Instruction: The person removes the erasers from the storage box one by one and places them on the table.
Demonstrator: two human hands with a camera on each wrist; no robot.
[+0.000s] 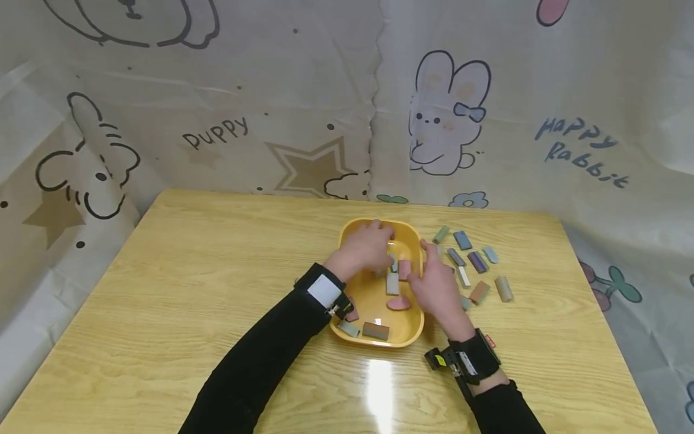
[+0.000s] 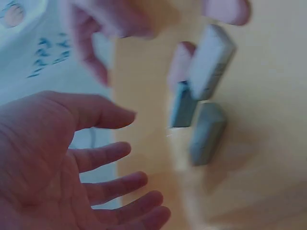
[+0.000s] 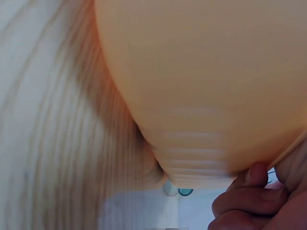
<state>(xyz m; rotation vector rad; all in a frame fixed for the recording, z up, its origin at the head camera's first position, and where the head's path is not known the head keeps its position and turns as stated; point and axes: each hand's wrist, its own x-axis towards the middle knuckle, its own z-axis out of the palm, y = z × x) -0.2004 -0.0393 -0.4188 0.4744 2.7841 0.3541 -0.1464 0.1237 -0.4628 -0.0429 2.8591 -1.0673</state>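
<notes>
A yellow tray (image 1: 374, 304) stands on the table with several small blocks in it, among them a grey block (image 2: 212, 62), a teal block (image 2: 183, 106), a green-grey block (image 2: 208, 135), a brown half-round block (image 1: 376, 331) and a pink oval block (image 1: 398, 303). Over the tray's far part reaches my left hand (image 1: 364, 247); the left wrist view shows its fingers apart and holding nothing. At the tray's right side, my right hand (image 1: 438, 290) grips the rim, its fingers curled against the outer wall in the right wrist view.
Right of the tray lie several loose blocks, including a blue one (image 1: 462, 240), a purple one (image 1: 478, 261), an orange-brown one (image 1: 479, 293) and a beige cylinder (image 1: 503, 289). A printed cloth (image 1: 314, 102) hangs behind the wooden table (image 1: 217, 271).
</notes>
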